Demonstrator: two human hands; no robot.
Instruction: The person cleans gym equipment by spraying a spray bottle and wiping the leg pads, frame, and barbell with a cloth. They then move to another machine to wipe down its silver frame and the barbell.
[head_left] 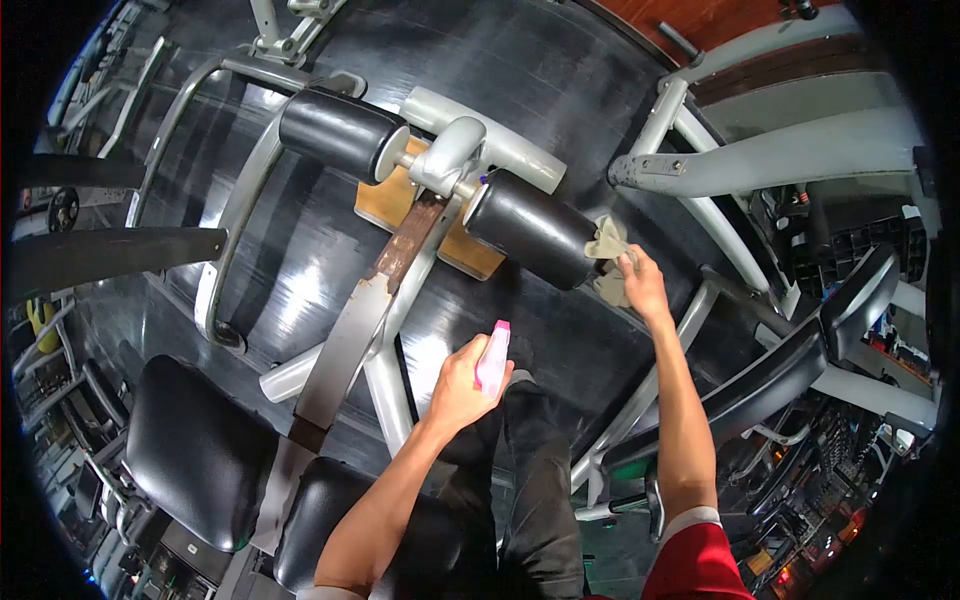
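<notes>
Head camera view, looking down at your two hands. Your left hand is closed tight around a small spray bottle. The bottle stands up in your fist, and its pink top pokes out above your fingers. The bottle looks pink too. You cannot tell what is in it or how full it is, because your fingers cover most of it. Just under this hand is your leg in black trousers.

Your right hand is up and to the right of the bottle, well apart from it. Its fingers are pinched shut on a crumpled grey-tan cloth. The cloth is pressed on the round end of a black roller pad, which sits just to the left of that hand. A second black roller pad is farther left, past a grey metal joint between the two. Under the pads lies a flat wooden board.

Down and to the left of your left hand is a black seat cushion. A long rusty metal bar runs from the seat up to the joint, to the left of the bottle. The floor all around is black and shiny.
</notes>
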